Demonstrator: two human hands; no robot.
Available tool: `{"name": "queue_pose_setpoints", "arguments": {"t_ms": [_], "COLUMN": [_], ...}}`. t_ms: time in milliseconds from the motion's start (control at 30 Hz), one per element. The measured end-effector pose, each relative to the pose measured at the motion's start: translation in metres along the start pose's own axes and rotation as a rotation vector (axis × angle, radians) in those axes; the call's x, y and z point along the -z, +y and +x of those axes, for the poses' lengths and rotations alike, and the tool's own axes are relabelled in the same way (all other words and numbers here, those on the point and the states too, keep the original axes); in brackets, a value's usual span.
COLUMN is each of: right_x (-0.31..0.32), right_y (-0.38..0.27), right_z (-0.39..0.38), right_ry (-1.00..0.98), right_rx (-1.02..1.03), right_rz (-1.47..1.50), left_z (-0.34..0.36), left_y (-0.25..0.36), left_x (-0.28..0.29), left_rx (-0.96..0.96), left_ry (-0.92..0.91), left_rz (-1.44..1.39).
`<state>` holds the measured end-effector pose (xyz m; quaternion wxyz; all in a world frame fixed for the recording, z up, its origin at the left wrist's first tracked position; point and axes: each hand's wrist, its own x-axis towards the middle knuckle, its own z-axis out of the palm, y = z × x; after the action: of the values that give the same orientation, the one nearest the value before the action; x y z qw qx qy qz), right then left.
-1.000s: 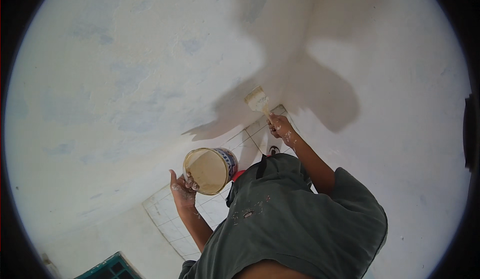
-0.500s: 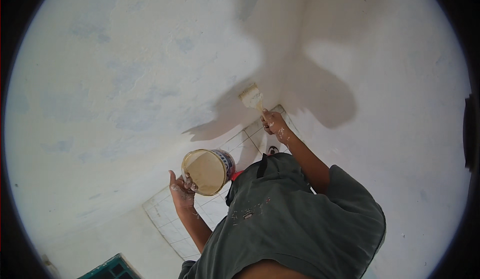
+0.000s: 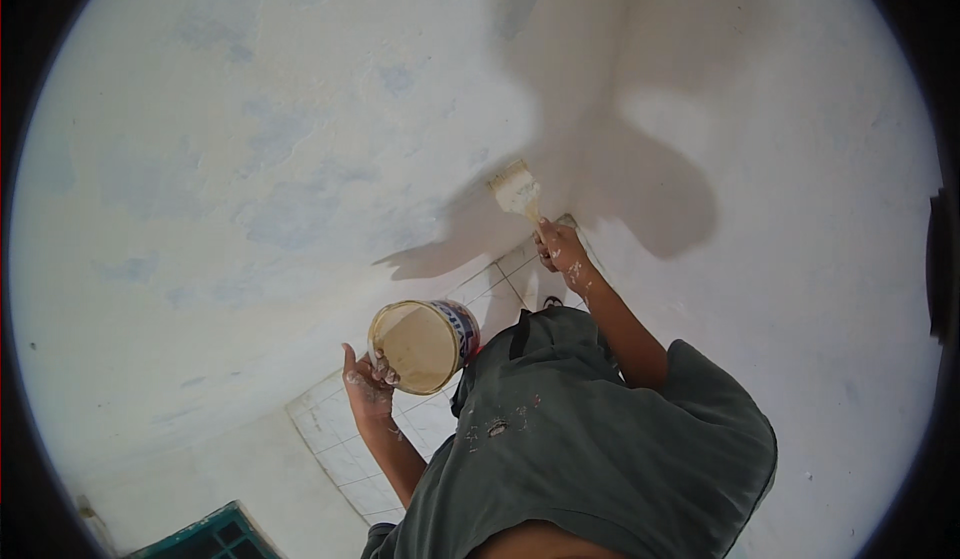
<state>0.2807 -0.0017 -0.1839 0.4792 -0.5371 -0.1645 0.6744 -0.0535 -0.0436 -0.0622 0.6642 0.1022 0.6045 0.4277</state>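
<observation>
In my right hand point(image 3: 562, 250), whose fingers wrap round the handle, is a wide paintbrush point(image 3: 517, 190) with pale paint on it. Its bristles point up and left, at or near the white wall point(image 3: 300, 139); whether they touch, I cannot tell. My left hand point(image 3: 370, 384) grips the rim of a paint bucket point(image 3: 417, 348), thumb held apart. The bucket tilts so that its cream-coloured inside shows; how much paint is in it is unclear. White paint specks mark both hands and wrists.
Bluish-grey patches show on the left wall. It meets a second white wall point(image 3: 800, 259) at a corner, over which a large shadow falls. White floor tiles point(image 3: 350, 454) lie below. A green-framed window or grille point(image 3: 215, 537) is at lower left.
The brush, both hands and the bucket sit slightly farther right in view, as do the wall patches. Both grips are unchanged.
</observation>
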Motion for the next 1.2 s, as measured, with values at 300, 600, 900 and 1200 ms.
{"name": "queue_pose_setpoints", "arguments": {"t_ms": [300,600,900,1200], "right_x": [0.003,0.003,0.000,-0.010], "right_y": [0.003,0.003,-0.007,-0.022], "right_z": [-0.007,-0.007,-0.016,-0.031], "right_ry": [0.113,0.159,0.074,0.200], "right_rx": [0.038,-0.007,0.020,0.105], "right_rz": [-0.016,-0.079,-0.021,-0.030], "left_z": [0.004,0.003,0.004,0.013], "left_y": [0.000,-0.001,-0.004,-0.005], "left_x": [0.003,0.000,0.003,0.013], "left_rx": [0.023,0.002,-0.012,0.012], "left_ry": [-0.036,-0.015,-0.072,-0.124], "left_rz": [0.053,0.066,0.007,0.068]}}
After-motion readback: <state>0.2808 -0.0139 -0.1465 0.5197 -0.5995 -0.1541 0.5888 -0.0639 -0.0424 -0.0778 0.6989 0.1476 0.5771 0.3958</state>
